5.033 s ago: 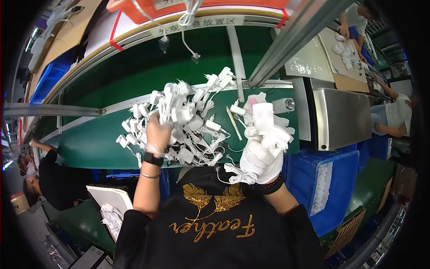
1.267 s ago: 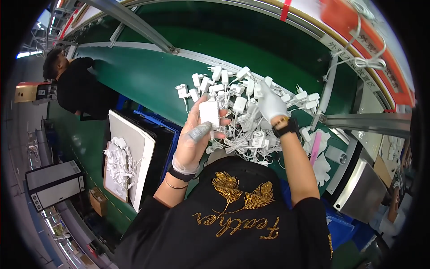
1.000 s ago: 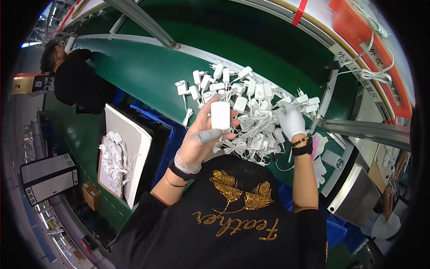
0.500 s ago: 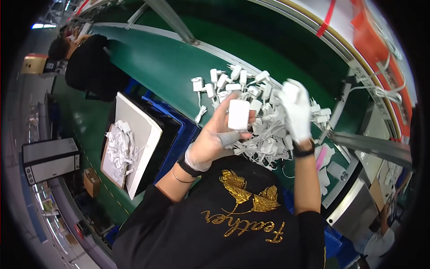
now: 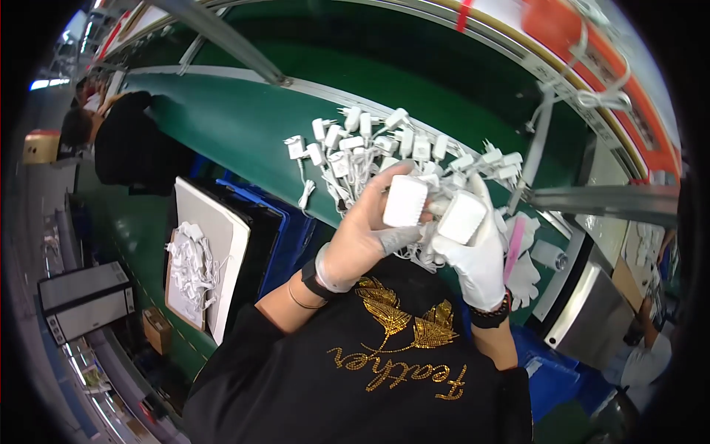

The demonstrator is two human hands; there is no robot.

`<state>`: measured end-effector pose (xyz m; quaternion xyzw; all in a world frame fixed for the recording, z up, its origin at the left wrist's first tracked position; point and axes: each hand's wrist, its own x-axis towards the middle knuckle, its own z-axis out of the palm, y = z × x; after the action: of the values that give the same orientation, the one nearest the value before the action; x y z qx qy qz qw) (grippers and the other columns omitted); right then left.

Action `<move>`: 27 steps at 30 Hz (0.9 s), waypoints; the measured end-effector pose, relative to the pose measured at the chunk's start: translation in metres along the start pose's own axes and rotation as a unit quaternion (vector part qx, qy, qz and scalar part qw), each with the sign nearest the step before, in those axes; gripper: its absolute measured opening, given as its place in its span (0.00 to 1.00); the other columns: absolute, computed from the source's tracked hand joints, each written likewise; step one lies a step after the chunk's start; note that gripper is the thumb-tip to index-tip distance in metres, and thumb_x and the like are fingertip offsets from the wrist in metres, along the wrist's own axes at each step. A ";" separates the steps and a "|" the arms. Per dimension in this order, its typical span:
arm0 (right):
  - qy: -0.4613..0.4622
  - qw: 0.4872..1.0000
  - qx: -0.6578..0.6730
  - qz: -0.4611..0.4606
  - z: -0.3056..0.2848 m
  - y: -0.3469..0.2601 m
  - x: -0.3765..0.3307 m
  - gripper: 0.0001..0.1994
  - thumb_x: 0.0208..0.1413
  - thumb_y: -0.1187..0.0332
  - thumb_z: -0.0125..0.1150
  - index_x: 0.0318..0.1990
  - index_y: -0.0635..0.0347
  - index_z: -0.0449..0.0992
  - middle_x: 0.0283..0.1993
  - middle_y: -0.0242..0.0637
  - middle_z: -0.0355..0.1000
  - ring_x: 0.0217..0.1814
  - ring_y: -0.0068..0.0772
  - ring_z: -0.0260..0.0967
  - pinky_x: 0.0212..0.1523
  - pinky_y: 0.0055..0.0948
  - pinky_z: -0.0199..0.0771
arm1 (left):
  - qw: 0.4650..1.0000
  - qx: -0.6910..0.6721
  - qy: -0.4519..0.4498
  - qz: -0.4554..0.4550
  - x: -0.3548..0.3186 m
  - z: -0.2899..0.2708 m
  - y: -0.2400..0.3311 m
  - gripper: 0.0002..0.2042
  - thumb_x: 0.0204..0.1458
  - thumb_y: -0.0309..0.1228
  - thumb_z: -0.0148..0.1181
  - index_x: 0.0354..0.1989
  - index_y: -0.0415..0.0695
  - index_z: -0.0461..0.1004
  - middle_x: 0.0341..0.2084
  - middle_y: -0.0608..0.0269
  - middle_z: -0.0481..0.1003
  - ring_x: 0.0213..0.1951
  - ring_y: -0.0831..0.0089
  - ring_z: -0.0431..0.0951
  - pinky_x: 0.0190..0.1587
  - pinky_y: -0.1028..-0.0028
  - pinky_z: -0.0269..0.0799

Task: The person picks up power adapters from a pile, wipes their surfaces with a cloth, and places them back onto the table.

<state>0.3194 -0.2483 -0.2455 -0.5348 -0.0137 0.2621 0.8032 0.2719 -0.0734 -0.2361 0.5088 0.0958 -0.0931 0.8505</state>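
Left hand (image 5: 362,243) grips one white adapter (image 5: 405,200), gloved right hand (image 5: 477,268) another adapter (image 5: 462,217), side by side above the surface (image 5: 237,126) between its near and far edges; a pile of adapters (image 5: 365,126) crowds the far edge. Both look light, stiff and perhaps slippery, best held by their sides, with the pile's cords (image 5: 306,194) likely to snag.

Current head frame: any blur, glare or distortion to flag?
Head view: both held adapters look washed out, faces nearly featureless; head view, upper right: orange bin looks soft; head view, right: bright reflection on the silver box; head view, top: shelf edge bows from the fisheye; head view, corners: dark.
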 end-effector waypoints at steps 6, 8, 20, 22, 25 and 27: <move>0.013 1.000 -0.005 -0.020 -0.014 0.002 -0.013 0.44 0.42 0.79 0.70 0.68 0.61 0.52 0.48 0.42 0.73 0.41 0.29 0.75 0.33 0.24 0.78 | 1.000 0.009 0.006 -0.002 -0.001 0.020 0.022 0.37 0.48 0.17 0.63 0.67 0.44 0.53 0.52 0.50 0.72 0.52 0.63 0.76 0.51 0.69 0.75; 0.013 0.999 -0.004 -0.035 -0.021 -0.001 -0.019 0.42 0.43 0.81 0.69 0.67 0.61 0.54 0.50 0.42 0.73 0.45 0.29 0.74 0.38 0.25 0.77 | 1.000 0.018 0.006 0.005 -0.001 0.027 0.023 0.36 0.48 0.18 0.65 0.66 0.44 0.54 0.52 0.48 0.73 0.51 0.61 0.77 0.49 0.69 0.76; 0.061 0.994 -0.027 -0.082 -0.041 0.018 -0.035 0.34 0.45 0.85 0.66 0.62 0.63 0.59 0.51 0.45 0.72 0.49 0.34 0.74 0.43 0.29 0.79 | 0.998 -0.042 -0.030 0.020 0.007 0.032 -0.039 0.32 0.47 0.16 0.64 0.61 0.48 0.60 0.51 0.50 0.73 0.53 0.63 0.75 0.52 0.66 0.74; 0.051 0.993 -0.038 -0.098 -0.041 0.018 -0.037 0.35 0.46 0.86 0.66 0.63 0.63 0.59 0.54 0.44 0.70 0.53 0.33 0.72 0.49 0.30 0.77 | 0.998 -0.025 -0.042 0.033 0.007 0.032 -0.042 0.30 0.48 0.16 0.63 0.60 0.48 0.59 0.52 0.52 0.72 0.54 0.65 0.73 0.56 0.66 0.71; 0.032 0.984 -0.106 -0.140 -0.042 0.029 -0.039 0.35 0.48 0.84 0.65 0.64 0.61 0.58 0.56 0.44 0.68 0.57 0.33 0.70 0.54 0.31 0.73 | 0.997 -0.010 -0.054 0.051 0.007 0.034 -0.048 0.29 0.49 0.17 0.63 0.59 0.48 0.59 0.53 0.54 0.71 0.55 0.66 0.71 0.58 0.67 0.68; 0.023 0.977 -0.141 -0.160 -0.044 0.032 -0.038 0.35 0.48 0.84 0.65 0.64 0.61 0.57 0.58 0.44 0.67 0.58 0.32 0.68 0.57 0.31 0.71 | 0.995 0.004 -0.067 0.073 0.007 0.036 -0.052 0.29 0.51 0.18 0.63 0.59 0.47 0.58 0.53 0.57 0.69 0.56 0.68 0.70 0.59 0.68 0.65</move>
<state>0.2867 -0.2930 -0.2819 -0.6393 -0.1174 0.1133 0.7515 0.2678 -0.1292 -0.2651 0.5107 0.0006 -0.0646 0.8573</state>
